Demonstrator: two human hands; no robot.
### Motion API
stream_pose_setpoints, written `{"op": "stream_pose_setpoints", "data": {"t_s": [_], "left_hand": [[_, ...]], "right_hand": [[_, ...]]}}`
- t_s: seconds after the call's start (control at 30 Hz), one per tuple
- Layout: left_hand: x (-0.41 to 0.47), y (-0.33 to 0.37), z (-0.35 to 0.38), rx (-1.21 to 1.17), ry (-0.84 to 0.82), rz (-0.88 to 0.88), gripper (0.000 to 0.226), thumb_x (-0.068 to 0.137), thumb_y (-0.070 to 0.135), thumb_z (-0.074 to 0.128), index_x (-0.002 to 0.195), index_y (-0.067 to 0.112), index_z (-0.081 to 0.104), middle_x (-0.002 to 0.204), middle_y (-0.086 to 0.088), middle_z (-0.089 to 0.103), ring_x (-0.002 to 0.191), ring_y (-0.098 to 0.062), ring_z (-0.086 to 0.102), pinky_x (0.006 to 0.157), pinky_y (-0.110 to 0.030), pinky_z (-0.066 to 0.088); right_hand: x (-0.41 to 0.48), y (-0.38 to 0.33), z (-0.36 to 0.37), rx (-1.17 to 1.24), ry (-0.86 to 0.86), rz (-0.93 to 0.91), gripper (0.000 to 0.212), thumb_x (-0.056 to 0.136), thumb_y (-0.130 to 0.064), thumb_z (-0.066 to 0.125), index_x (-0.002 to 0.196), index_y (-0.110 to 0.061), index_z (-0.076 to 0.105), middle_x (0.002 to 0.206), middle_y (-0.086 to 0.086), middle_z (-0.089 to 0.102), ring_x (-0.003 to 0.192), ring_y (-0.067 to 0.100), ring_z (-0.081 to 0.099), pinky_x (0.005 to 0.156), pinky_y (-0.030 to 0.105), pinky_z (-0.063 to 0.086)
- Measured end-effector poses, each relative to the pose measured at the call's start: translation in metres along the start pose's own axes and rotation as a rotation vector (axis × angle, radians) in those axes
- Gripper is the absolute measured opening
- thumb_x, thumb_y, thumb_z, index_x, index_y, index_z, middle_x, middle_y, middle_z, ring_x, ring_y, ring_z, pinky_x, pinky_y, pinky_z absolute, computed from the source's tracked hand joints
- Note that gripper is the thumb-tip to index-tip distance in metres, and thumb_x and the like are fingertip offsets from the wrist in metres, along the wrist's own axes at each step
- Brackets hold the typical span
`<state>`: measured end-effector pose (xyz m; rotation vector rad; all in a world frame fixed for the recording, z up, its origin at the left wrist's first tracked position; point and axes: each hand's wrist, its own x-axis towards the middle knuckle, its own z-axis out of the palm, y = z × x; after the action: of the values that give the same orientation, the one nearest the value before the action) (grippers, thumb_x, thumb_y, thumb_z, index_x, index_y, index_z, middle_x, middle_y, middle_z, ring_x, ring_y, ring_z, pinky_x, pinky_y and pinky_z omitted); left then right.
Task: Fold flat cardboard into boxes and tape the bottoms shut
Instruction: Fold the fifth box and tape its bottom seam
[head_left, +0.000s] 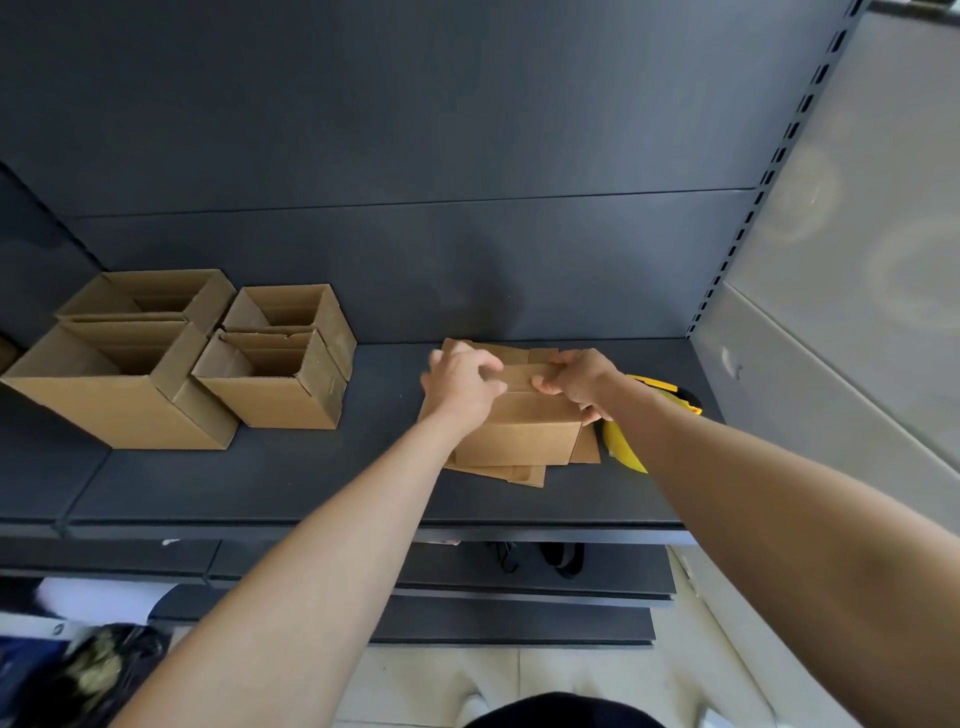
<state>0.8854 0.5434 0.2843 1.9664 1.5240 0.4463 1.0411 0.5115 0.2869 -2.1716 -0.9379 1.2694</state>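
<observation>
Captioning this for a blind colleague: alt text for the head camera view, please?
A left hand and right hand grip the top of a small cardboard box on flat cardboard on a dark shelf. Four open boxes stand to its left, a yellow tool to its right.

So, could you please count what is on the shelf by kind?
Open boxes: 4
Box being folded: 1
Flat cardboard pile: 1
Yellow tool: 1
Total: 7
</observation>
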Motion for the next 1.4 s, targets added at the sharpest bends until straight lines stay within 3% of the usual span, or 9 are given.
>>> {"op": "stream_pose_setpoints", "data": {"t_s": [0.17, 0.27, 0.5, 0.6, 0.83, 0.97, 1.07, 1.2, 1.4], "left_hand": [[0.001, -0.007, 0.003, 0.03, -0.04, -0.005, 0.012, 0.086, 0.017, 0.068, 0.098, 0.018, 0.069, 0.111, 0.004, 0.054, 0.111, -0.018, 0.041, 0.08, -0.027, 0.029], [0.006, -0.011, -0.003, 0.014, -0.045, -0.007, 0.012, 0.085, 0.016, 0.069, 0.098, 0.017, 0.069, 0.106, 0.005, 0.052, 0.112, -0.019, 0.042, 0.081, -0.027, 0.031], [0.01, -0.002, 0.008, 0.011, -0.084, -0.004, 0.014, 0.083, 0.015, 0.071, 0.097, 0.017, 0.07, 0.1, 0.006, 0.051, 0.114, -0.019, 0.045, 0.086, -0.028, 0.039], [0.01, 0.005, 0.011, 0.02, -0.094, -0.019, 0.014, 0.083, 0.016, 0.072, 0.097, 0.019, 0.07, 0.098, 0.006, 0.052, 0.112, -0.018, 0.045, 0.081, -0.027, 0.039], [0.009, -0.003, 0.015, 0.01, -0.122, -0.128, 0.013, 0.08, 0.019, 0.074, 0.084, 0.029, 0.069, 0.118, -0.005, 0.056, 0.104, -0.018, 0.045, 0.08, -0.025, 0.039], [0.008, 0.003, 0.015, 0.031, -0.146, -0.063, 0.012, 0.084, 0.017, 0.07, 0.093, 0.025, 0.072, 0.099, 0.003, 0.059, 0.121, -0.02, 0.04, 0.089, -0.025, 0.038], [0.008, 0.004, 0.013, -0.024, -0.204, 0.004, 0.011, 0.085, 0.01, 0.066, 0.091, 0.017, 0.073, 0.087, 0.003, 0.059, 0.109, -0.023, 0.052, 0.1, -0.03, 0.037], [0.007, 0.017, -0.003, -0.182, -0.275, -0.026, 0.017, 0.093, 0.009, 0.054, 0.08, 0.013, 0.066, 0.08, -0.002, 0.057, 0.082, -0.018, 0.049, 0.064, -0.024, 0.038], [0.001, 0.005, -0.025, -0.655, -0.321, -0.157, 0.043, 0.098, 0.043, 0.046, 0.11, 0.006, 0.065, 0.106, -0.009, 0.068, 0.1, -0.022, 0.063, 0.093, -0.033, 0.045]], "right_hand": [[0.003, 0.031, -0.024, 0.117, -0.126, -0.032, 0.041, 0.097, -0.013, 0.054, 0.137, -0.018, 0.048, 0.124, 0.009, 0.061, 0.1, 0.024, 0.063, 0.084, 0.035, 0.055], [0.007, 0.05, -0.049, -0.272, -0.042, 0.006, 0.036, 0.09, 0.002, 0.053, 0.126, -0.002, 0.057, 0.126, 0.016, 0.061, 0.11, 0.029, 0.06, 0.094, 0.035, 0.048], [0.0, 0.093, -0.04, -1.095, -0.131, 0.045, 0.043, 0.092, -0.026, 0.058, 0.133, -0.013, 0.052, 0.12, 0.002, 0.054, 0.118, 0.025, 0.048, 0.103, 0.037, 0.037], [-0.003, 0.092, -0.05, -1.056, -0.053, 0.019, 0.036, 0.096, -0.026, 0.051, 0.131, -0.016, 0.054, 0.122, 0.003, 0.054, 0.124, 0.028, 0.044, 0.11, 0.046, 0.028], [-0.053, 0.009, -0.095, -0.772, -0.042, -0.161, 0.042, 0.098, -0.028, 0.05, 0.135, -0.007, 0.051, 0.138, 0.009, 0.05, 0.128, 0.029, 0.045, 0.105, 0.036, 0.035], [-0.071, -0.033, -0.09, -0.702, -0.031, -0.298, 0.043, 0.099, -0.029, 0.049, 0.135, -0.006, 0.051, 0.136, 0.014, 0.05, 0.124, 0.03, 0.047, 0.106, 0.039, 0.036], [-0.073, -0.047, -0.073, -0.684, -0.088, -0.345, 0.039, 0.098, -0.027, 0.05, 0.128, -0.003, 0.056, 0.13, 0.016, 0.053, 0.112, 0.03, 0.053, 0.098, 0.037, 0.044], [-0.069, -0.06, -0.057, -0.732, -0.051, -0.336, 0.044, 0.099, -0.033, 0.046, 0.127, -0.001, 0.056, 0.13, 0.015, 0.051, 0.118, 0.033, 0.051, 0.096, 0.038, 0.042], [-0.065, -0.071, -0.043, -0.782, -0.055, -0.359, 0.033, 0.099, -0.033, 0.046, 0.093, -0.002, 0.055, 0.089, 0.008, 0.047, 0.085, 0.024, 0.042, 0.063, 0.03, 0.033]]}}
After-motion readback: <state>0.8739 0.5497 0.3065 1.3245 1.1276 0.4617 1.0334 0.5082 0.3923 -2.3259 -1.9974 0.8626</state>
